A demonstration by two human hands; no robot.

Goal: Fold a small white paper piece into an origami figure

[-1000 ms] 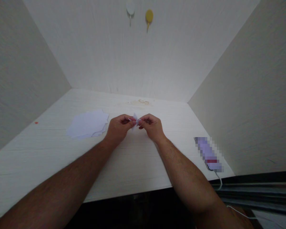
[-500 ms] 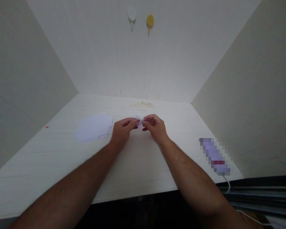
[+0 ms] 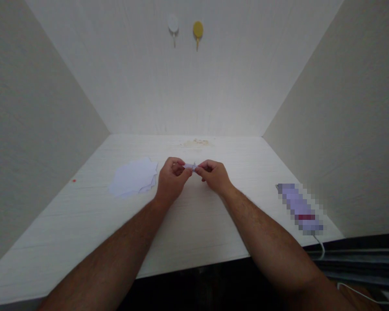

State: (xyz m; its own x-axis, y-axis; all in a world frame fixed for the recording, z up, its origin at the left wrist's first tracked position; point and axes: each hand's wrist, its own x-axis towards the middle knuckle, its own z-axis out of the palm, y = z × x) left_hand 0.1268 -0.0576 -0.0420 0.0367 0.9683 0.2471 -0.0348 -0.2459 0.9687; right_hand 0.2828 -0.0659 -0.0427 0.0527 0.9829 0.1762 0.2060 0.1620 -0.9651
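Note:
A small folded piece of white paper (image 3: 189,166) is pinched between my two hands above the middle of the table. My left hand (image 3: 173,178) grips its left side with thumb and fingertips. On the right, my right hand (image 3: 215,175) holds the other end between thumb and index finger. The fingertips of both hands nearly meet, and they hide part of the paper. Left of my left hand, a loose stack of white paper sheets (image 3: 132,177) lies flat on the table.
The white table (image 3: 194,229) has walls on three sides. A pixelated purple object (image 3: 298,207) with a white cable lies at the right edge. White (image 3: 173,23) and yellow (image 3: 198,29) round hooks are on the back wall. A small red spot (image 3: 74,180) is at the left.
The view has shifted slightly. The fingers of my left hand have curled up behind the paper, and the paper piece is turned and looks flatter and narrower between the fingertips.

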